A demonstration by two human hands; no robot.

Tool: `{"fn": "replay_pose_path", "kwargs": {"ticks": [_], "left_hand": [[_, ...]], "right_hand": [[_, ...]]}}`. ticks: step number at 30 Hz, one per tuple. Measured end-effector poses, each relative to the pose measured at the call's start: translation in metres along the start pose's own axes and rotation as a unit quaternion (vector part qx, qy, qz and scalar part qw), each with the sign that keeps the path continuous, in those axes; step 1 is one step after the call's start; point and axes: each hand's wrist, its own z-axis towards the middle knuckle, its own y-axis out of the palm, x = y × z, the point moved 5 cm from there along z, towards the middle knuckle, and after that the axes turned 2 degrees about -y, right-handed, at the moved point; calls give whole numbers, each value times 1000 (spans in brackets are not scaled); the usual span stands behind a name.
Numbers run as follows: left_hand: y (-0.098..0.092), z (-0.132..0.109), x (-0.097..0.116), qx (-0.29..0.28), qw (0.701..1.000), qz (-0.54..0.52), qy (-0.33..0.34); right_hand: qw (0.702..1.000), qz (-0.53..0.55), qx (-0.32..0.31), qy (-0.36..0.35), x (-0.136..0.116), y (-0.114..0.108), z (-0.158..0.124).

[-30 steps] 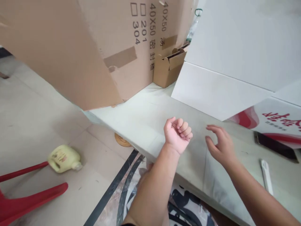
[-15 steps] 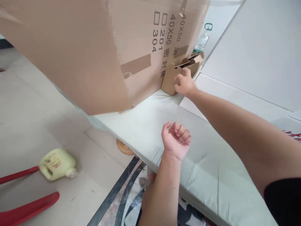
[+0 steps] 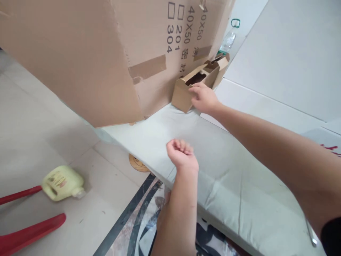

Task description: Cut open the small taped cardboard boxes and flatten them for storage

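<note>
A small open-topped brown cardboard box (image 3: 181, 96) stands on the pale cloth cover, leaning by the big carton's side. At its near top edge my right hand (image 3: 204, 98) grips the cardboard, the fingers hooked over the rim; part of the box's side is hidden behind the hand. Behind this box is another brown cardboard piece (image 3: 222, 69) with raised flaps. Lower down, my left hand (image 3: 182, 153) hovers over the cloth, palm up, with its fingers curled in and nothing visible in them.
A tall cardboard carton (image 3: 106, 64) with printed lettering rises on the left of the covered surface (image 3: 221, 153). Beyond the boxes stands a clear plastic bottle (image 3: 228, 41) with a green handle. A yellow jug (image 3: 62, 182) and red bars (image 3: 34, 233) are on the tiled floor.
My right hand has come slightly left and taken hold of the small box's rim; the box has shifted toward me, its opening showing wider. My left hand has moved left, fingers curling tighter.
</note>
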Motion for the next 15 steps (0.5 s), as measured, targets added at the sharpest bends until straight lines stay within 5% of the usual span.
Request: {"fn": "replay_pose_path", "kwargs": {"ticks": [2,8,12,15], "left_hand": [[-7,-2,14,49,991,28,119],[1,-27,48,-14,925,74,373],[11,-35,43,-32,907,86,411],[26,-34,15,-73,916,154,363]], "right_hand": [[1000,-7,8,-12,-12,-9,-33],[983,71,168,-4,-13,-56,-160],[958,81,274,-24,-5,-98,-272],[940,73,332,42,9,-127,-356]]}}
